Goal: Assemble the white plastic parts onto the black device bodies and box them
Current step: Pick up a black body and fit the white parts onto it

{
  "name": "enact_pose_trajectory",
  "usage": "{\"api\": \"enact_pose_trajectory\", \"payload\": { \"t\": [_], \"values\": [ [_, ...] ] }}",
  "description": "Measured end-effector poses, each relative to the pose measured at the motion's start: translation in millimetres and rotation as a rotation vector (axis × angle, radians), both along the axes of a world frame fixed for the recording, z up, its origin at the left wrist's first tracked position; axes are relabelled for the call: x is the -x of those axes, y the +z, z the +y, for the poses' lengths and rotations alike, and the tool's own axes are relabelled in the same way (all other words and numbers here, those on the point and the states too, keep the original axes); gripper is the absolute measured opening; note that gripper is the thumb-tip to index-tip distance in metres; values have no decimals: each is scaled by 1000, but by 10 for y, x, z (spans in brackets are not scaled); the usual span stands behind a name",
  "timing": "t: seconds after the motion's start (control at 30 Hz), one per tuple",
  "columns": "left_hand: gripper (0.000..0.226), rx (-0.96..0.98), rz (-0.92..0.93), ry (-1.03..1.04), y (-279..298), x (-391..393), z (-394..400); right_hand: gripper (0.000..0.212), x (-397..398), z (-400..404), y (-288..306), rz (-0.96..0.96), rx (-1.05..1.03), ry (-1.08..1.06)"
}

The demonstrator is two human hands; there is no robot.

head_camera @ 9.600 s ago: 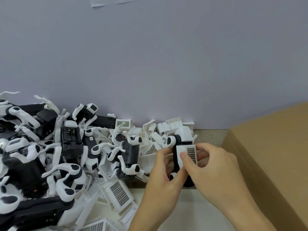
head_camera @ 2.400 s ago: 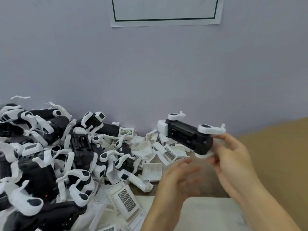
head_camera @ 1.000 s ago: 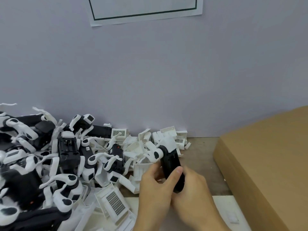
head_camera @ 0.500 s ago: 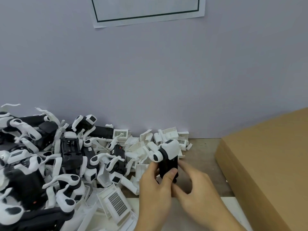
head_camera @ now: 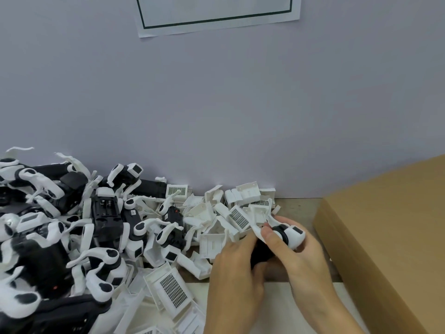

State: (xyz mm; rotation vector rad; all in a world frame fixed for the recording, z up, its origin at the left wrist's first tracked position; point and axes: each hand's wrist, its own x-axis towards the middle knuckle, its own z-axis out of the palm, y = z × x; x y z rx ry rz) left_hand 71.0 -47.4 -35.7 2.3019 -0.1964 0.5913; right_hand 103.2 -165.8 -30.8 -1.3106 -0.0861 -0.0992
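Device body (head_camera: 261, 251): black, held off the bench between my two hands, just in front of the heap of loose parts; most of it is hidden by my fingers.
White end piece (head_camera: 292, 235): rounded cap with a dark window, sitting at the far end of the body, tilted toward the box; I cannot tell whether it is fully seated.
Thin white arm (head_camera: 258, 229): sticks out from under my thumb toward the pile; it looks slender and I judge it would bend or snap under a hard squeeze.
Right hand (head_camera: 298, 259): fingers curled tight around the cap end, thumb pressing on top.
Left hand (head_camera: 237, 263): fingers wrapped closed on the near end of the body, bracing it.
Risk, seating: if I push off-axis the cap may go on crooked or pop loose once boxed.
Risk, view: my own hands block the joint, so I am judging alignment by feel.
Loose white parts (head_camera: 212, 242): touching or just beside my left knuckles; a stray one could get knocked or dragged along.
Cardboard box (head_camera: 385, 237): near my right hand, top face toward me; I cannot see an opening.
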Motion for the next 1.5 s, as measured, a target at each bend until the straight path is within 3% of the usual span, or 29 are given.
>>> {"api": "enact_pose_trajectory", "payload": {
  "t": [0.23,0.4,0.57,0.7,0.77,0.83,0.87,0.93,1.0,1.07,1.2,1.33,1.37,1.5],
  "values": [
    [51,18,-19,-57,111,38,-41,58,8,-32,45,-76,76,-162],
    [48,34,5,-76,98,35,-42,27,0,-32,39,-70,123,-183],
    [36,152,3,31,1,-6,-23,52,37,45,66,-90,126,-65],
    [21,557,-25,158,76,-58,-17,70,55,40,6,-64,110,31],
    [23,922,86,192,119,-50,-4,59,34,3,-30,-28,101,22],
    [32,1363,244,40,164,-47,17,36,9,-7,-48,-1,135,8],
    [41,1484,278,-40,184,-46,36,27,-7,-4,-55,17,157,-10],
    [51,1472,288,-69,205,-44,34,26,-28,9,-57,62,190,-35],
    [59,1330,300,50,169,-75,6,36,-42,18,-54,98,175,-31],
    [52,1259,279,171,153,-97,-17,42,-40,16,-45,125,152,-14],
    [51,1422,224,75,192,-86,6,36,-35,27,-54,221,173,91],
    [60,1479,185,47,198,-102,23,32,12,50,-26,199,104,302],
    [59,1474,171,61,193,-105,24,24,26,49,-18,186,90,342],
    [40,1444,182,8,196,-78,34,30,51,44,-9,111,142,472]
  ]
}}
